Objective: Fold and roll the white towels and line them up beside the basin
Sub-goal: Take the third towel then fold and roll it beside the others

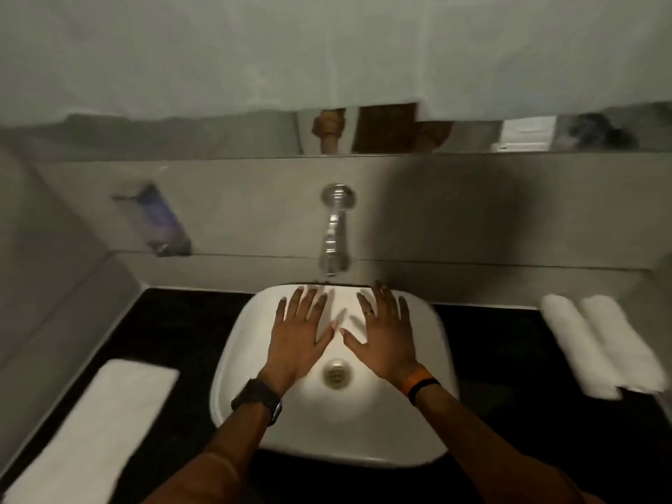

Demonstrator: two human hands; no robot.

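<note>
Both hands hover flat over the white basin (429, 365), palms down and fingers spread. My left hand (299, 331) wears a dark watch at the wrist and holds nothing. My right hand (385, 332) has a ring and an orange-black band, and is also empty. Two rolled white towels (600, 343) lie side by side on the black counter to the right of the basin. A flat folded white towel (98, 427) lies stretched out on the counter at the left.
A chrome tap (334, 231) juts from the grey wall above the basin. A soap dispenser (160, 220) is fixed to the wall at the left. A mirror strip (381, 132) runs above. The black counter (509, 412) surrounds the basin.
</note>
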